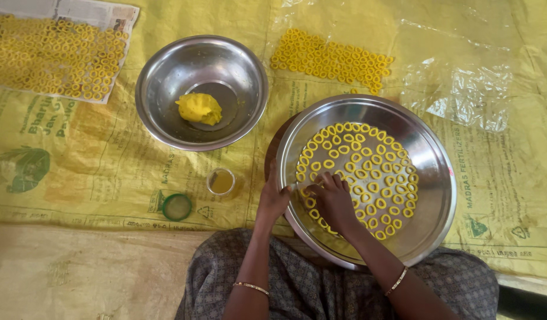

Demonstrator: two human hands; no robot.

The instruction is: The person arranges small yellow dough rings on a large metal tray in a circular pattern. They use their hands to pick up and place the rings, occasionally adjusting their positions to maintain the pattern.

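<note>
Both hands met at the near left part of the big steel plate (430,178), which sat tilted across the person's lap. The right hand (334,201) lay inside it, palm down, fingers curled together over the small yellow dough rings (368,175) at its fingertips — whether it pinched a ring or only pressed one flat could not be told. The left hand (275,198) rested on the plate's rim, fingers bent over the edge, apparently steadying it; what, if anything, it held was hidden.

The rings spread away from the right hand toward the far and right side of the plate, packed in close rows, so that hand was plainly the nearer one to them. They looked soft, matte and smooth, each a thin rolled loop, against the shiny, scuffed metal.

Beyond the left hand stood a smaller steel bowl (167,89) with a lump of yellow dough (199,108) in it — well apart from both hands. A little cup of oil (220,181) and a green lid (177,207) sat just beside the plate on the yellow woven sheet (78,166). More rings lay on newspaper (54,56) and clear plastic (329,59) farther off.
</note>
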